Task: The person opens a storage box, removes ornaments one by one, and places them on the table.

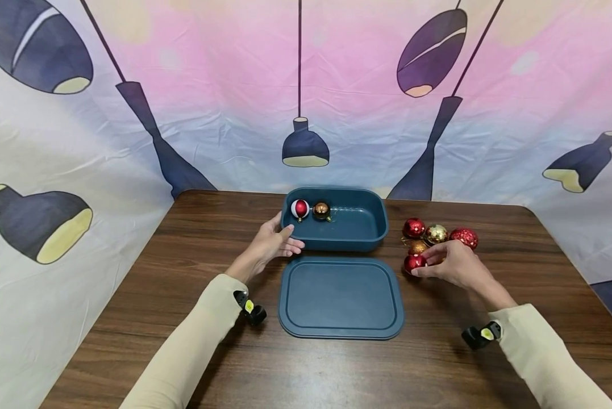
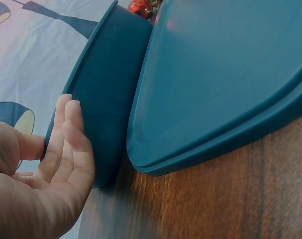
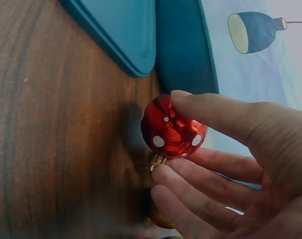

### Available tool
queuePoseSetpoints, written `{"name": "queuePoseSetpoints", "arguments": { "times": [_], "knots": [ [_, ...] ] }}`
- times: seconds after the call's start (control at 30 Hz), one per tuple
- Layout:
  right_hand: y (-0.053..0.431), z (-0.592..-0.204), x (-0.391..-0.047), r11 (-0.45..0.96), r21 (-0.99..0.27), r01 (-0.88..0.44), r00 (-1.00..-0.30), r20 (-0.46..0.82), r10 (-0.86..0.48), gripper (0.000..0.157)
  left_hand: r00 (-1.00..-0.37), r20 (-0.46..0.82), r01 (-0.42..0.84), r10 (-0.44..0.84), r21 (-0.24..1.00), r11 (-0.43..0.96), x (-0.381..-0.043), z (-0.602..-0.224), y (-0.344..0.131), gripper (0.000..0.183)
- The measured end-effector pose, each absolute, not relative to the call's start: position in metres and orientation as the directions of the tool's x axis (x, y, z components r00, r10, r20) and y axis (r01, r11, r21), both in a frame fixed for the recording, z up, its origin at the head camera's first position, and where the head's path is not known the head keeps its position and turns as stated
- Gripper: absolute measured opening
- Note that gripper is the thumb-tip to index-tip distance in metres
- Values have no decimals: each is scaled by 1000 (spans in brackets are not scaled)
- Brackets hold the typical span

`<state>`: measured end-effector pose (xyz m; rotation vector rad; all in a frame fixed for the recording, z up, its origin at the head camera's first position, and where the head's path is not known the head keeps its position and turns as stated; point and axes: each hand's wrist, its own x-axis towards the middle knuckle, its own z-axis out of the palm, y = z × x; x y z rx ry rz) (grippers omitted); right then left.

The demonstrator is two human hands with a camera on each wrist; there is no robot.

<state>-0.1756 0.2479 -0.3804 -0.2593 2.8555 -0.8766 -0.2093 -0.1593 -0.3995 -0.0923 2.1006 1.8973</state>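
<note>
A dark teal box [image 1: 336, 244] stands at the table's back, with a red-and-white bauble [image 1: 300, 209] and a bronze bauble [image 1: 321, 211] inside at its left end. My left hand [image 1: 272, 244] rests against the box's left front corner, its fingers mostly straight along the wall [image 2: 111, 94]. On the right, my right hand [image 1: 456, 264] pinches a shiny red bauble [image 3: 173, 129] with white dots between thumb and fingers. The bauble's gold cap points toward the fingertips in the right wrist view. Whether it touches the table I cannot tell.
The matching teal lid [image 1: 341, 298] lies flat in front of the box. Beside my right hand sit a red bauble [image 1: 414, 228], a gold bauble [image 1: 436, 234], a glittery red bauble [image 1: 464, 237] and an orange bauble [image 1: 417, 247]. A printed cloth [image 1: 244, 136] hangs behind the wooden table [image 1: 336, 375].
</note>
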Motion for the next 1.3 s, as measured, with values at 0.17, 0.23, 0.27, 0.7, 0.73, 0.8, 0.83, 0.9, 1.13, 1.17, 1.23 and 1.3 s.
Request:
{"name": "queuePoseSetpoints", "arguments": {
  "times": [0.17, 0.23, 0.27, 0.7, 0.73, 0.8, 0.83, 0.9, 1.13, 1.17, 1.23, 1.3],
  "knots": [
    [247, -384, -175, 819, -565, -105, -976, -101, -194, 52, -950, -269, -252, 160, 961, 116, -209, -400, -160, 64],
    [247, -384, -174, 820, -564, -101, -976, -105, -192, 52, -950, -269, -253, 160, 961, 114, -209, -400, -160, 64],
    [247, -385, -174, 820, -564, -99, -975, -108, -192, 52, -950, -269, -253, 160, 961, 114, -209, -400, -160, 64],
    [248, -382, -174, 823, -559, -97, -974, -115, -194, 54, -948, -275, -259, 159, 959, 118, -210, -400, -160, 65],
    [248, -382, -174, 821, -563, -99, -974, -116, -196, 54, -948, -275, -258, 160, 959, 118, -210, -400, -160, 65],
    [249, -379, -174, 818, -565, -103, -973, -114, -201, 53, -949, -273, -256, 159, 959, 122, -210, -400, -160, 65],
    [249, -377, -174, 818, -566, -105, -973, -112, -202, 53, -949, -272, -254, 158, 959, 124, -210, -400, -160, 65],
    [249, -372, -176, 818, -564, -114, -973, -104, -207, 53, -950, -270, -252, 157, 959, 126, -210, -400, -160, 65],
    [245, -355, -184, 833, -536, -140, -977, -62, -205, 52, -949, -272, -255, 162, 960, 115, -211, -400, -161, 65],
    [244, -353, -186, 833, -534, -144, -977, -56, -206, 52, -949, -271, -255, 163, 960, 113, -211, -400, -161, 66],
    [240, -349, -189, 831, -534, -156, -976, -47, -213, 54, -948, -271, -255, 165, 961, 110, -211, -400, -161, 65],
    [235, -344, -192, 819, -552, -155, -974, -52, -220, 56, -948, -270, -254, 167, 961, 108, -210, -400, -161, 65]
  ]
}}
